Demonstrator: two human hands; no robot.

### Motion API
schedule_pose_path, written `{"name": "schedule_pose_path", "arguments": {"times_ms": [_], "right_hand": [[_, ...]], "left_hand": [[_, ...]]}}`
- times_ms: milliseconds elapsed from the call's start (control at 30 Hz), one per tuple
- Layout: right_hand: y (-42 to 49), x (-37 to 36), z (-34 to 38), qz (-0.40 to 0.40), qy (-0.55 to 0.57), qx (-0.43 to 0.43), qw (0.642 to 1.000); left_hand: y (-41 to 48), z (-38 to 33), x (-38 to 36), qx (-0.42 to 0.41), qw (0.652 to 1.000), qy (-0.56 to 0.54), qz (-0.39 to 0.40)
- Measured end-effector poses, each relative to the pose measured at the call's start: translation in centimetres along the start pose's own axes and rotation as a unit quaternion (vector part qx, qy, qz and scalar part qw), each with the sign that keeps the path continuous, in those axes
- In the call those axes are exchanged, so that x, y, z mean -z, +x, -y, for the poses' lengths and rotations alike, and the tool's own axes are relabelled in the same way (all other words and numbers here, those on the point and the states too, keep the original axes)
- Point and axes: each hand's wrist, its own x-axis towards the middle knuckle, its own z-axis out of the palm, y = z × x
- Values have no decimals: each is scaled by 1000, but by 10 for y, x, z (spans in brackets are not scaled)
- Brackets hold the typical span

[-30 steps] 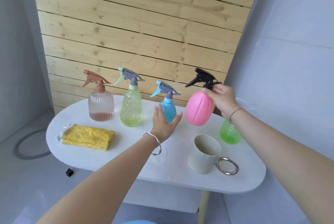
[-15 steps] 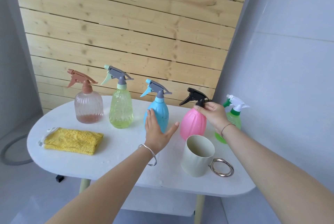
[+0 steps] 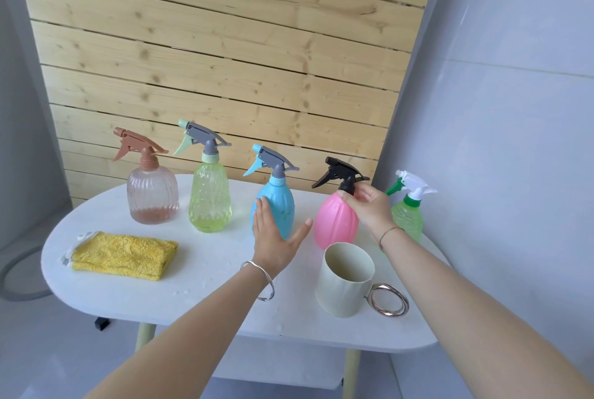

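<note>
So: left hand (image 3: 273,237) spread flat, fingers straight, apparently touching the sky-blue ribbed plastic spray bottle (image 3: 279,205). The pink ribbed plastic spray bottle (image 3: 334,225) stands on the white oval table (image 3: 199,299), just behind the cream cylindrical mug (image 3: 344,283). Right hand (image 3: 369,205) grips its neck. Keep it vertical, base flat, clear of the mug rim.

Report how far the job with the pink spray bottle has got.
Done: the pink spray bottle stands upright on the table, in the row between the blue bottle and the green bottle. In hand: the right hand grips its neck under the black trigger; the left hand lies open at the blue bottle. Left, probably: letting go; the cup looks empty.
</note>
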Motion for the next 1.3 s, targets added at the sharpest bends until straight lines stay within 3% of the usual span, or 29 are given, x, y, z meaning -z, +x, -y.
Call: {"name": "schedule_pose_path", "arguments": {"times_ms": [67, 133, 233, 267, 433, 633, 800, 900, 1067, 1300], "right_hand": [[-10, 7, 0, -42, -44, 2, 998], [-22, 23, 6, -118, -85, 63, 987], [-22, 58, 20, -240, -204, 207, 926], [-14, 70, 22, -252, -253, 213, 910], [20, 106, 2, -67, -345, 56, 935], [-9, 118, 5, -113, -303, 99, 941], [-49, 123, 97, -178, -158, 219, 946], [-77, 118, 156, -105, -99, 251, 957], [-135, 82, 202, 73, 14, 191, 979], [-187, 38, 197, 139, 125, 73, 980]], "left_hand": [[0, -1, 1, 3, 1000, -7, -3], [-1, -4, 1, -7, 1000, -27, -14], [-7, -15, -2, -34, 997, -58, -31], [-8, -19, -4, -41, 996, -65, -38], [-16, -42, -17, -62, 994, -80, -38], [-29, -61, -18, -65, 993, -95, -18], [-46, -92, -2, -83, 984, -150, 38], [-57, -112, 14, -117, 982, -136, 62], [-84, -135, 63, -142, 977, -131, 94], [-133, -128, 132, -141, 980, -120, 67]]}}
